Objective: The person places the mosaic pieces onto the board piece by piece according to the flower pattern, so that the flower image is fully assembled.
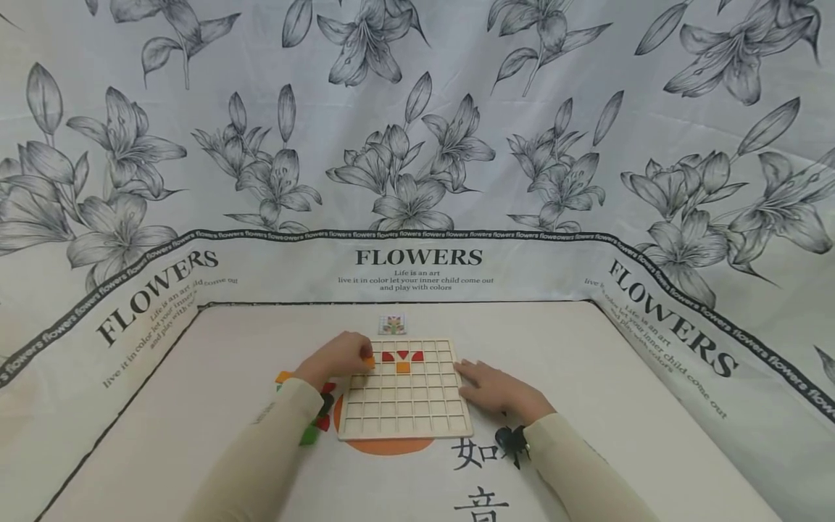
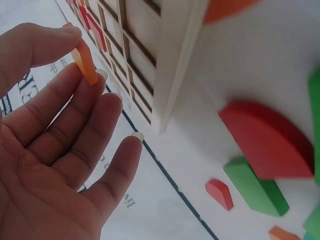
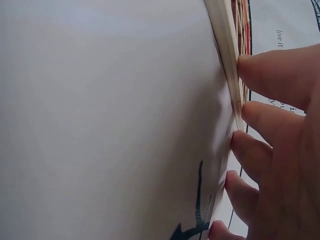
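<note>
An orange piece (image 2: 85, 60) is pinched by the left hand (image 1: 335, 360), between the thumb and the tips of the nearest fingers; the little finger is held apart from the others. The piece is located at the left side of a wooden grid board (image 1: 404, 406), near its far left corner; whether the board is touched by it cannot be told. In the left-wrist view the piece is seen nearly from its edge, and its long axis is slanted from upper left to lower right, the lower end being directed past the fingertips.

The board is laid flat, roughly square, so no clear long axis can be named; its near edge runs from left to right before the person. Its right edge is touched by the right hand (image 1: 499, 390), whose fingers are spread with gaps between them.

In the cells, three red pieces (image 1: 388, 357) are set in a row, the middle one pointed toward the person, with an orange square (image 1: 403, 367) just below it. Beyond the board a small pattern card (image 1: 392, 324) is placed.
</note>
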Tool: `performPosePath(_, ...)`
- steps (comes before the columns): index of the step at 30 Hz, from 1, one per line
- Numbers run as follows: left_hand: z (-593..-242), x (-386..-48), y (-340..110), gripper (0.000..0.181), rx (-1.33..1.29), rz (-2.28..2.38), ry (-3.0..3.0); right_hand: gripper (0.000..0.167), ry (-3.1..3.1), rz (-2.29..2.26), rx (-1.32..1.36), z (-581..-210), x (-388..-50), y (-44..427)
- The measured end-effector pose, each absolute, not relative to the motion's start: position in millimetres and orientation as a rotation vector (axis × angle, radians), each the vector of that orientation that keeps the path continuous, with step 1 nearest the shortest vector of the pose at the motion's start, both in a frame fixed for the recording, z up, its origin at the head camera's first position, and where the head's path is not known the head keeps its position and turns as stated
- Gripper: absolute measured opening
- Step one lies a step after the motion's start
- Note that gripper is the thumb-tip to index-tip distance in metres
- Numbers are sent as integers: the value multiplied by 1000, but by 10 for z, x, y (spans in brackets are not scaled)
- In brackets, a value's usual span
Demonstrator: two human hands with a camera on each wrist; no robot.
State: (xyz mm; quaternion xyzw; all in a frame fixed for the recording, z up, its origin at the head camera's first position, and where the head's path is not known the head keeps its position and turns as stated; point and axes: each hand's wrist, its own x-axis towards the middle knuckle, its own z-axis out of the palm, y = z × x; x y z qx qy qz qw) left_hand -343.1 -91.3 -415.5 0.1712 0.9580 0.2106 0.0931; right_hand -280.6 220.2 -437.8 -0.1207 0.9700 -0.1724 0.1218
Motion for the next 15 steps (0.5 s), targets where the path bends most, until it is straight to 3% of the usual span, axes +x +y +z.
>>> performPosePath(15,-4163,-3380,-639,22,619,577,2841,57,2838,-456,-348,-4347,-2794,2175)
